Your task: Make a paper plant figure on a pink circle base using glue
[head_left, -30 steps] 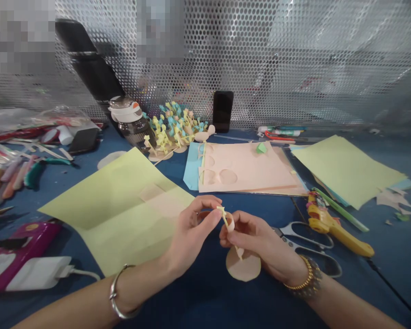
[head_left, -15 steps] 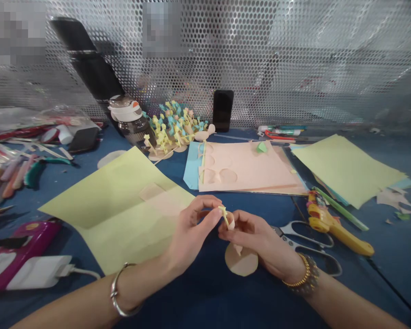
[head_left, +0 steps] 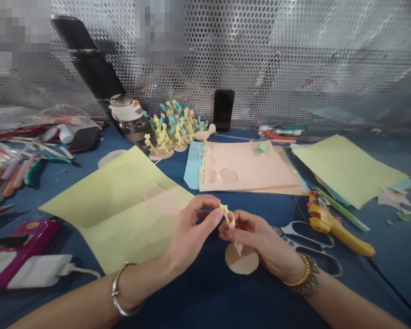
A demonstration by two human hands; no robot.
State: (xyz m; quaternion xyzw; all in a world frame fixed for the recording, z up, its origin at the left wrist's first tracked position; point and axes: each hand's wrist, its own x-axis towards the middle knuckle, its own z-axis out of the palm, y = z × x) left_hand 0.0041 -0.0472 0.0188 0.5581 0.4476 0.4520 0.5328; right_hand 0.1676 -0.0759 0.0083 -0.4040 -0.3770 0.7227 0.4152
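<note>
Between my fingertips is a small paper figure, a curled peach strip with a yellow paper strip and a star-like tip. My left hand pinches its upper part between thumb and forefinger. My right hand holds the curled peach part from the other side. A round peach paper disc hangs below the figure, attached by a short strip, just above the blue mat. Scissors with metal handles lie just right of my right hand.
A yellow-green sheet lies left of my hands, and a peach sheet with round cut-outs lies ahead. Several paper figures stand at the back, before a perforated metal screen. A yellow cutter lies right.
The paper figure has turned slightly in my fingers, with its yellow tip now more upright. The peach disc has risen a little, and my hands have drawn slightly closer together.
</note>
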